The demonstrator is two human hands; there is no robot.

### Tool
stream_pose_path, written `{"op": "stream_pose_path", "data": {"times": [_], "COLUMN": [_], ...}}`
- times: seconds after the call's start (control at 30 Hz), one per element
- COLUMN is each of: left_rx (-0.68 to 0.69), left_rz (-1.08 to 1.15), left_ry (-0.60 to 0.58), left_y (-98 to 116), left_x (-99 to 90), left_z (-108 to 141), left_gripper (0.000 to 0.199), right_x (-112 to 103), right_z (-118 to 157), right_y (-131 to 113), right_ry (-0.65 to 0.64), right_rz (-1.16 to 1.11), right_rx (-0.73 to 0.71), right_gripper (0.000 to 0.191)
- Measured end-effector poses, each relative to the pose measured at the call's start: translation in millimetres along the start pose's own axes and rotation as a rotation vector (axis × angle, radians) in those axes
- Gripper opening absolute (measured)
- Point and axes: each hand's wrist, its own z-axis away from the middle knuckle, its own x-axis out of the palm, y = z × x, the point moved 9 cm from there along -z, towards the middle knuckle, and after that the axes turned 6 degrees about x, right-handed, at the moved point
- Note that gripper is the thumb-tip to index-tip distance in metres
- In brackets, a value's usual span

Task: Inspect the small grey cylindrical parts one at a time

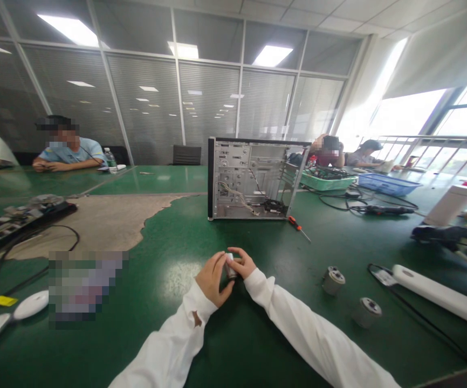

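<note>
Both my hands meet over the green table (233, 345), holding a small silvery cylinder (231, 267) between them. My left hand (213, 278) has its fingers bent round the cylinder's left side. My right hand (242, 262) pinches it from the right, near its upper part. Beyond my hands an open metal computer case (249, 178) stands upright, with loose wires inside. An orange-handled screwdriver (296, 225) lies at the case's lower right corner. Two metal cylindrical parts, one nearer (368, 312) and one farther (334, 281), stand to the right of my hands.
A white power strip (439, 293) and cables lie at the right. Green (326, 182) and blue (389, 184) baskets stand farther back. Circuit boards (19, 221), a white mouse (32, 305) and cables are at the left. Several people sit round the table.
</note>
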Motion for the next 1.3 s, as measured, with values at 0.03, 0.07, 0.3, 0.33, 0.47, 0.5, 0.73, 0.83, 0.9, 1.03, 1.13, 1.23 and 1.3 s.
{"op": "stream_pose_path", "data": {"times": [0.03,0.07,0.3,0.33,0.47,0.5,0.73,0.83,0.9,1.03,1.13,1.23,1.3], "left_rx": [-0.007,-0.007,0.049,0.038,-0.102,-0.144,-0.477,-0.488,-0.456,-0.342,-0.242,-0.159,-0.131], "left_rz": [0.007,0.009,-0.048,-0.032,0.077,0.095,0.274,0.211,0.089,-0.183,-0.345,-0.373,-0.405], "left_ry": [0.003,-0.004,0.001,0.036,0.273,0.329,0.336,0.298,0.264,0.23,0.177,0.147,0.119], "left_y": [-0.7,-1.6,-8.7,-11.3,-34.3,-42.2,-99.4,-101.3,-95.2,-78.1,-72.4,-76.4,-81.4], "left_x": [-0.4,0.4,5.0,3.9,-7.5,-10.9,-18.2,-21.1,-22.2,-25.0,-21.9,-16.7,-13.5], "left_z": [0.1,0.3,3.1,3.3,6.8,8.5,15.2,13.9,11.8,6.6,1.8,-0.5,-0.5], "left_gripper": [0.051,0.052,0.054,0.054,0.056,0.056,0.039,0.037,0.032,0.022,0.02,0.021,0.024], "right_x": [1.6,3.4,9.3,8.6,9.1,10.7,23.9,26.1,22.7,19.1,20.0,20.4,22.1], "right_z": [1.5,3.0,8.7,8.5,8.3,9.0,17.0,20.1,21.6,24.5,24.6,24.9,26.4], "right_y": [-1.5,-3.0,-10.5,-11.2,-12.2,-12.5,-15.8,-20.5,-24.7,-30.2,-29.9,-30.1,-31.8], "right_ry": [-0.008,-0.017,-0.053,-0.047,-0.052,-0.064,-0.156,-0.152,-0.088,-0.005,0.028,0.069,0.064], "right_rz": [0.013,0.025,0.079,0.078,0.086,0.093,0.207,0.348,0.437,0.551,0.663,0.753,0.749], "right_rx": [-0.006,-0.012,-0.037,-0.035,-0.017,-0.021,-0.123,-0.186,-0.224,-0.263,-0.251,-0.237,-0.25], "right_gripper": [0.054,0.054,0.048,0.047,0.046,0.046,0.052,0.047,0.041,0.037,0.034,0.04,0.05]}}
